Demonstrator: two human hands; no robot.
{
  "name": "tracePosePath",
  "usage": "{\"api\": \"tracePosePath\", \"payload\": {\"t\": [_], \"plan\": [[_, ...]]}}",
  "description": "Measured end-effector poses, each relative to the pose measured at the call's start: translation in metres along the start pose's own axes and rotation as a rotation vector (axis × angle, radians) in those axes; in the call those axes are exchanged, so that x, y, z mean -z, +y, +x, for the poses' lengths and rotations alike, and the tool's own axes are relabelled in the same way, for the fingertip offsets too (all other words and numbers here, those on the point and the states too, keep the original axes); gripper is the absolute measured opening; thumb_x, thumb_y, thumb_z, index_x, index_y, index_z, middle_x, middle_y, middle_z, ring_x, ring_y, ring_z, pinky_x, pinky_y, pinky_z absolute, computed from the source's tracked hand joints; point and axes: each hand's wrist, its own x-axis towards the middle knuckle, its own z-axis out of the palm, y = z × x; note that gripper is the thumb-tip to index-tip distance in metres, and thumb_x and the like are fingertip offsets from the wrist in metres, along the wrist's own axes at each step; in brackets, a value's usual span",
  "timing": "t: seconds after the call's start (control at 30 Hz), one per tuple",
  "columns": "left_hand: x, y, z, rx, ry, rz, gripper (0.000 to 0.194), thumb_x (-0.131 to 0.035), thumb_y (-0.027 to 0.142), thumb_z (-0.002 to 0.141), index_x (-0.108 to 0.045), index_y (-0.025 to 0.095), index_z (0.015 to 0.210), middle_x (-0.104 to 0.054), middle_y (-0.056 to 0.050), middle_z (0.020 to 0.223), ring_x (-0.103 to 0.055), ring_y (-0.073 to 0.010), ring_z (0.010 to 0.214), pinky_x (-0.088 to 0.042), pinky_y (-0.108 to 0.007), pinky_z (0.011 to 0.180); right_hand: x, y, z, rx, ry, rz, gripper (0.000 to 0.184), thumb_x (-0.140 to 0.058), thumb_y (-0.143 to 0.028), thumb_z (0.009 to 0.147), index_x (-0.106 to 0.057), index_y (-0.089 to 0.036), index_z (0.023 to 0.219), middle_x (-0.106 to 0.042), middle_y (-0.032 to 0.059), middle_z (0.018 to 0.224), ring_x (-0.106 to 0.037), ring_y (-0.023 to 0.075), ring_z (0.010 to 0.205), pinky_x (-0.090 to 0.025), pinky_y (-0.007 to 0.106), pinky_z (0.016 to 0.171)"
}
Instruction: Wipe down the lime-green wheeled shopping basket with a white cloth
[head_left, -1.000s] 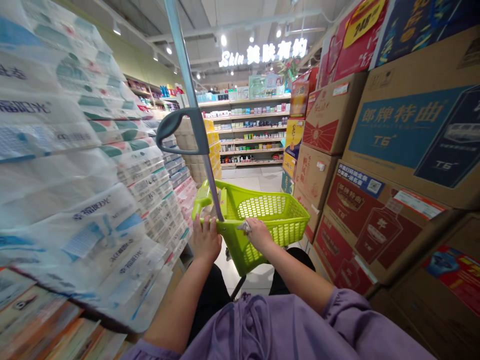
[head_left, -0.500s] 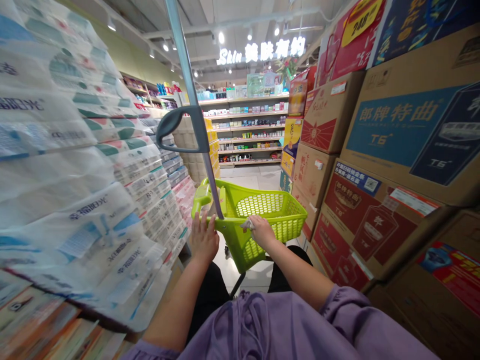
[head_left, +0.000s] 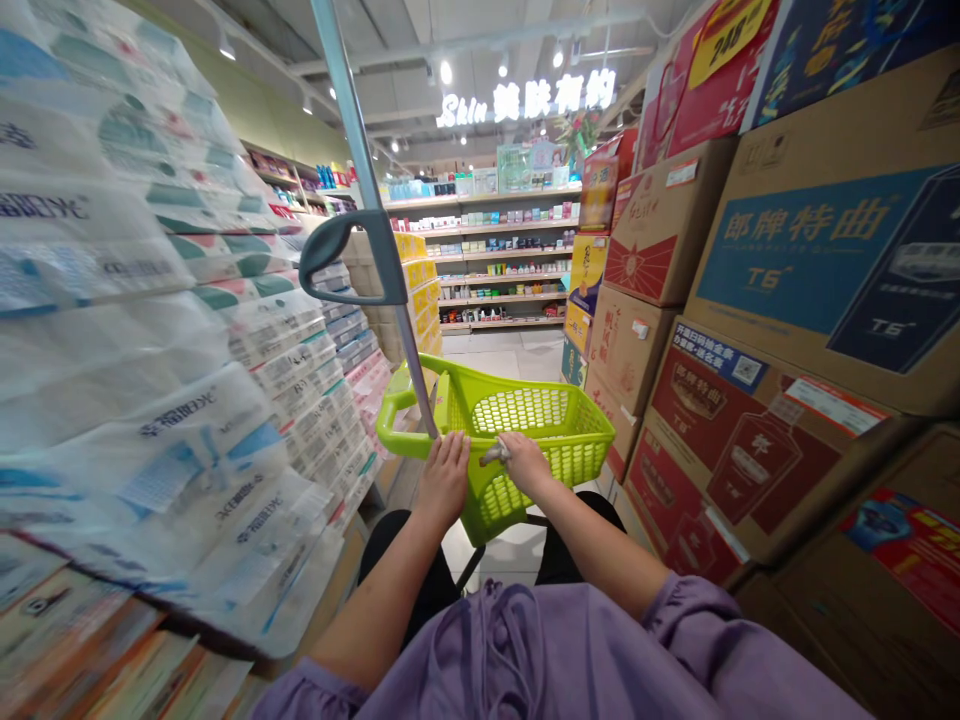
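Note:
A bright green rolling shopping basket [head_left: 541,420] stands in front of me, with slotted sides. Its metal pull pole [head_left: 420,370] rises at the left and carries a grey loop handle [head_left: 360,270]. My left hand [head_left: 448,478] rests on the near rim just right of the pole, its fingers stretched out over the edge. On the same rim, further right, my right hand [head_left: 525,463] is closed around a small crumpled whitish thing, like a tissue [head_left: 493,454]. The basket's inside shows only in part, and its floor is mostly hidden.
Plastic-wrapped tissue packs [head_left: 202,420] are piled high on the left. Cardboard cartons [head_left: 817,250] form a tall stack close on the right. Tiled floor [head_left: 491,360] runs between them toward shelves of small products [head_left: 510,245] at the back.
My left hand has moved right along the rim, from left of the pole to its right side. The pole and loop handle have shifted slightly left. My right hand stays in place.

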Motion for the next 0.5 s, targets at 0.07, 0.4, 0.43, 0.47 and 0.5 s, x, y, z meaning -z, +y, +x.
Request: {"api": "tracePosePath", "payload": {"t": [0.07,0.4,0.43,0.47,0.5], "plan": [[-0.001,-0.001,0.001,0.030,-0.015,-0.018,0.055,-0.038,0.011,0.085,-0.045,0.007,0.139,-0.049,-0.014,0.143,-0.039,-0.0267,0.136,-0.026,-0.043,0.116,0.006,0.008,0.003,-0.099,-0.004,0.019,0.033,-0.047,-0.009,0.080,-0.066,-0.021,0.104,-0.067,0.0069,0.112,-0.059,0.0218,0.106,-0.043,0.034,0.091],[-0.002,-0.003,0.000,0.070,-0.022,-0.012,0.053,-0.036,0.009,0.083,-0.050,0.010,0.134,-0.055,-0.012,0.137,-0.042,-0.0267,0.133,-0.026,-0.044,0.115,-0.021,-0.020,0.004,0.244,-0.022,0.113,0.063,-0.051,-0.001,0.071,-0.052,-0.017,0.132,-0.050,0.0112,0.141,-0.042,0.0222,0.132,-0.034,0.040,0.110],[-0.002,-0.003,-0.001,0.070,-0.023,-0.011,0.053,-0.036,0.009,0.083,-0.050,0.010,0.135,-0.055,-0.012,0.137,-0.042,-0.0267,0.133,-0.026,-0.044,0.115,-0.022,-0.016,0.002,0.220,-0.022,0.104,0.063,-0.050,0.000,0.071,-0.052,-0.017,0.133,-0.049,0.0114,0.141,-0.041,0.0222,0.133,-0.034,0.041,0.111],[-0.002,-0.004,-0.001,0.069,-0.023,-0.014,0.054,-0.037,0.009,0.083,-0.050,0.010,0.135,-0.055,-0.012,0.137,-0.042,-0.0267,0.133,-0.026,-0.044,0.115,-0.021,-0.013,0.001,0.191,-0.022,0.095,0.062,-0.049,0.000,0.072,-0.053,-0.017,0.132,-0.051,0.0112,0.141,-0.042,0.0219,0.133,-0.034,0.042,0.111],[-0.002,-0.004,-0.002,0.068,-0.023,-0.018,0.054,-0.038,0.009,0.083,-0.049,0.011,0.136,-0.054,-0.012,0.137,-0.042,-0.0267,0.134,-0.026,-0.044,0.115,-0.020,-0.010,0.001,0.162,-0.018,0.086,0.060,-0.047,0.000,0.073,-0.055,-0.017,0.130,-0.053,0.0109,0.138,-0.044,0.0216,0.132,-0.035,0.042,0.111]]}}
